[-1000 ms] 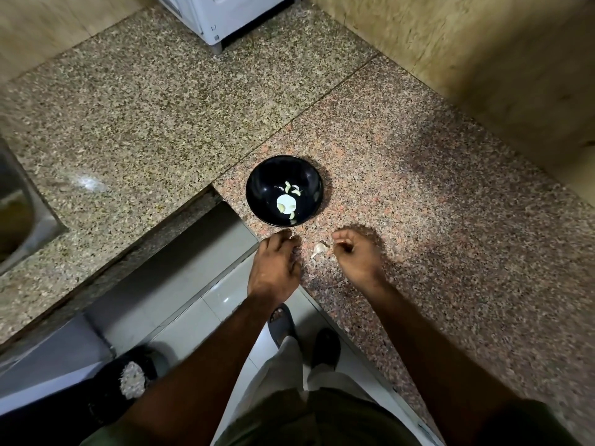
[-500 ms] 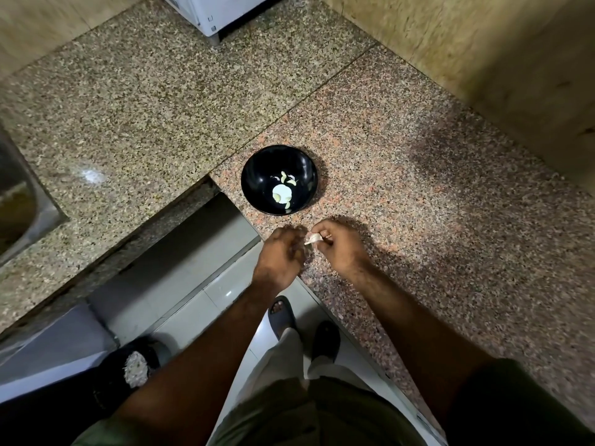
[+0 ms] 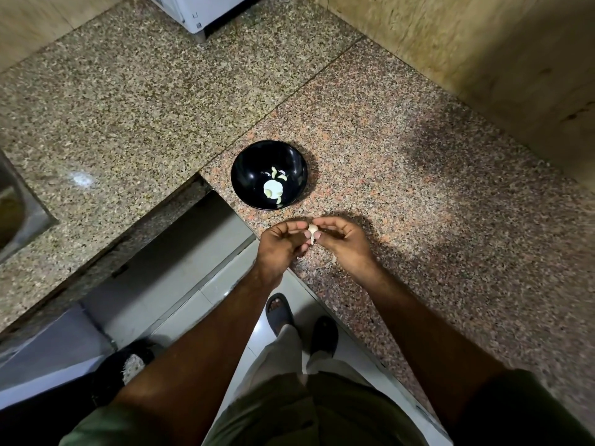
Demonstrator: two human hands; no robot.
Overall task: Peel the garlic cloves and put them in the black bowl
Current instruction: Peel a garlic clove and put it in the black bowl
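Observation:
A black bowl [image 3: 257,162] stands on the speckled granite counter near its inner corner, with a few pale peeled garlic cloves [image 3: 273,187] in its bottom. Just in front of the bowl, above the counter's edge, my left hand [image 3: 279,244] and my right hand [image 3: 344,241] meet. Both pinch one small whitish garlic clove [image 3: 312,231] between their fingertips; its thin tail hangs down. Whether skin is still on it is too small to tell.
The L-shaped granite counter [image 3: 402,194] runs left and right of the corner. A white appliance [image 3: 199,11] stands at the back, a steel sink [image 3: 16,207] at the far left. A dark bin [image 3: 128,365] with pale scraps sits on the floor below.
My hands came together from resting on the counter, lifted the clove that lay between them, and now hold it a little above the edge. The camera view shifted slightly.

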